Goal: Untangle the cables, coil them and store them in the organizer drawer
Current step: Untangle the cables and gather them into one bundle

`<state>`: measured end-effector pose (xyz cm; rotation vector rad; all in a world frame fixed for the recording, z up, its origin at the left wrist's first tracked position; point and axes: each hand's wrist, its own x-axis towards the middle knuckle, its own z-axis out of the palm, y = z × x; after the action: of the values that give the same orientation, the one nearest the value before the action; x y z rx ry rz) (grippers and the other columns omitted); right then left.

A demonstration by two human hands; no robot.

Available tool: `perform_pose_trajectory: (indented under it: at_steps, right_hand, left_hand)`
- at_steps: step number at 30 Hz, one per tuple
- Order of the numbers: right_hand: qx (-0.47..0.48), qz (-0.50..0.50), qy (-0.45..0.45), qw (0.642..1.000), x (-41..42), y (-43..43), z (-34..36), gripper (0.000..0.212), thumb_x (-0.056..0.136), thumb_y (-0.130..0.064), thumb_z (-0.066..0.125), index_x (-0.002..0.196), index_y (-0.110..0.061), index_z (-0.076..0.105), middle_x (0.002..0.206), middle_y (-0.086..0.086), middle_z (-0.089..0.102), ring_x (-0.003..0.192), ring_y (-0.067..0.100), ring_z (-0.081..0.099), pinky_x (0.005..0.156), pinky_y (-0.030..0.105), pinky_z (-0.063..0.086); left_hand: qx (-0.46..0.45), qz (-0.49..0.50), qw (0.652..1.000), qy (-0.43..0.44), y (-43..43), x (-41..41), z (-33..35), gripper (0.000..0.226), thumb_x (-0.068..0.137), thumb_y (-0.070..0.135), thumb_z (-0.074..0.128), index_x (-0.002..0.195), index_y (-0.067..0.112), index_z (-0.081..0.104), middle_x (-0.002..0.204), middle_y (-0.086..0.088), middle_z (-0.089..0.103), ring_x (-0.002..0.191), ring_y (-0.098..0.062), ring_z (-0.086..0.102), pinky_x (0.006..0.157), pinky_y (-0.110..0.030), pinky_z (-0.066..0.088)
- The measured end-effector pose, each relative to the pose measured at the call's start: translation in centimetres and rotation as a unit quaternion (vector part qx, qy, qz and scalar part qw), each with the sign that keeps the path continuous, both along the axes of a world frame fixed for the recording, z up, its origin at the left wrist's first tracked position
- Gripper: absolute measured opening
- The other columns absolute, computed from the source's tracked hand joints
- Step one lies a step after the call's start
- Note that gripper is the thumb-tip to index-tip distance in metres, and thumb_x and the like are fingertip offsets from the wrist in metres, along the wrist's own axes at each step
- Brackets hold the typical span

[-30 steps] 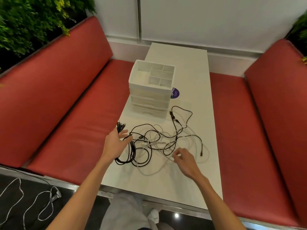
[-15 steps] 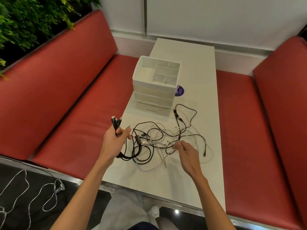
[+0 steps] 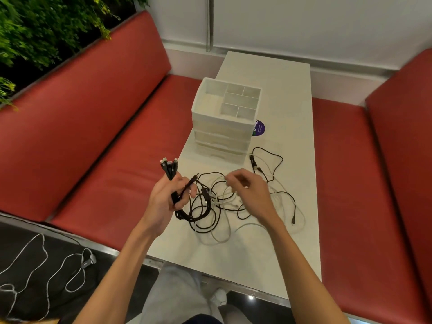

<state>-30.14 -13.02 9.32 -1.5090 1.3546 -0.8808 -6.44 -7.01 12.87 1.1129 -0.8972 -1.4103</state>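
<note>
Head view has the left hand lifted just off the table, fingers clenched round a bunch of black cable. Several plug ends stick up above the knuckles, and the cord trails from below the fingers down into the tangle. The right hand hovers over the middle of that tangle, fingers bent forward toward the white cables. Its fingertips are blurred, so I cannot tell whether they pinch a strand or only reach for one.

Black and white loops lie crossed under and between the two hands. One more black loop with its plugs lies just beyond the right fingertips. Farther out past both sets of fingers stands the organizer, its top tray open and its drawers looking closed, with no cable in it yet.

These cords look light, limp and a little springy, so lifting one will likely drag its neighbours along. The plugs are the only stiff parts, and the parts most likely to snag in a loop. The sound hold is probably on the cord just behind a plug, feeding that end back through the crossings while the other hand pins the pile. A hard tug would likely tighten the knots and strain the joint at the plug
</note>
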Motion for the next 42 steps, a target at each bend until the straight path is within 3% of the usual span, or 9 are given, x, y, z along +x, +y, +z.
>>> perform_pose_trajectory:
  at_steps: [2, 8, 11, 16, 22, 27, 32, 39, 42]
  right_hand:
    - [0.020, 0.065, -0.054, 0.996, 2.5, 1.8, 2.6, 0.015, 0.106, -0.035, 0.071, 0.105, -0.023, 0.080, 0.092, -0.006, 0.081, 0.081, 0.007, 0.072, 0.075, 0.024, 0.055]
    - [-0.041, 0.068, -0.090, 0.993, 5.8, 3.2, 5.2, 0.008, 0.099, -0.031, 0.080, 0.104, -0.025, 0.077, 0.089, -0.003, 0.079, 0.087, 0.024, 0.073, 0.082, 0.054, 0.060]
    - [-0.063, 0.076, -0.079, 0.992, 6.0, 3.2, 6.0, 0.006, 0.098, -0.029, 0.081, 0.103, -0.028, 0.077, 0.096, -0.009, 0.078, 0.089, 0.020, 0.072, 0.082, 0.050, 0.060]
    - [-0.075, 0.082, -0.068, 0.992, 7.0, 3.5, 6.6, 0.014, 0.095, -0.024, 0.084, 0.106, -0.028, 0.077, 0.093, -0.014, 0.081, 0.093, 0.011, 0.076, 0.080, 0.031, 0.058]
    - [-0.007, 0.052, -0.134, 0.990, 5.2, 0.3, 4.9, 0.015, 0.103, -0.030, 0.076, 0.113, -0.019, 0.073, 0.093, 0.002, 0.081, 0.084, 0.016, 0.076, 0.080, 0.036, 0.064]
    - [0.000, -0.019, 0.092, 0.996, -0.2, -6.7, -0.5, 0.009, 0.102, -0.018, 0.068, 0.108, -0.019, 0.074, 0.098, -0.001, 0.080, 0.087, 0.014, 0.075, 0.081, 0.028, 0.056]
    - [0.071, 0.045, 0.392, 0.916, -6.0, -10.7, -9.4, 0.035, 0.101, -0.013, 0.065, 0.137, -0.011, 0.064, 0.134, 0.020, 0.061, 0.122, 0.040, 0.061, 0.098, 0.042, 0.049]
    - [0.051, -0.037, 0.343, 0.937, -8.1, -8.5, -14.2, 0.015, 0.105, -0.013, 0.069, 0.113, -0.009, 0.081, 0.111, 0.019, 0.071, 0.107, 0.037, 0.068, 0.082, 0.029, 0.042]
    - [-0.004, -0.087, 0.270, 0.959, -7.3, -6.8, -12.1, 0.014, 0.105, -0.028, 0.070, 0.112, -0.024, 0.081, 0.101, 0.004, 0.077, 0.097, 0.028, 0.067, 0.078, 0.023, 0.040]
  left_hand:
    - [-0.019, -0.016, 1.000, -0.003, -0.1, -0.4, 0.5, 0.020, 0.091, 0.014, 0.052, 0.083, 0.021, 0.035, 0.079, -0.021, 0.060, 0.053, -0.020, 0.026, 0.058, -0.038, 0.017]
    - [-0.050, -0.027, 0.997, -0.056, -0.2, -0.6, 1.1, 0.018, 0.087, 0.002, 0.048, 0.085, 0.016, 0.037, 0.071, -0.010, 0.052, 0.054, -0.018, 0.032, 0.050, -0.028, 0.024]
    - [-0.052, -0.046, 0.991, -0.111, 0.3, -0.9, 0.9, 0.013, 0.098, 0.004, 0.056, 0.108, -0.002, 0.050, 0.069, 0.003, 0.043, 0.056, -0.009, 0.034, 0.049, -0.019, 0.030]
    - [-0.025, -0.023, 0.982, -0.186, 0.9, -2.0, 0.1, 0.030, 0.115, 0.005, 0.043, 0.141, 0.011, 0.056, 0.063, 0.020, 0.052, 0.055, -0.002, 0.033, 0.051, -0.015, 0.030]
    - [-0.002, 0.002, 0.993, -0.117, 0.9, -0.6, 0.0, 0.025, 0.101, 0.034, 0.056, 0.091, 0.014, 0.043, 0.072, 0.005, 0.025, 0.059, -0.012, 0.019, 0.049, -0.021, 0.017]
    - [-0.002, -0.013, 0.995, -0.097, 0.6, 0.6, -0.1, 0.027, 0.098, 0.032, 0.044, 0.084, 0.012, 0.031, 0.077, -0.008, 0.019, 0.061, -0.018, 0.012, 0.052, -0.034, 0.008]
    - [0.016, 0.001, 0.992, -0.129, 0.1, 0.2, -0.4, 0.038, 0.098, 0.041, 0.048, 0.076, 0.016, 0.030, 0.074, -0.010, 0.021, 0.057, -0.016, 0.015, 0.050, -0.030, 0.013]
    - [0.015, -0.001, 0.989, -0.147, -0.3, -0.6, -1.9, 0.033, 0.116, 0.037, 0.046, 0.092, 0.014, 0.038, 0.072, 0.004, 0.027, 0.058, -0.013, 0.021, 0.050, -0.026, 0.019]
    - [0.023, -0.003, 0.986, -0.165, -0.9, -1.1, -2.4, 0.032, 0.116, 0.035, 0.043, 0.092, 0.015, 0.039, 0.071, 0.006, 0.031, 0.058, -0.011, 0.025, 0.051, -0.027, 0.020]
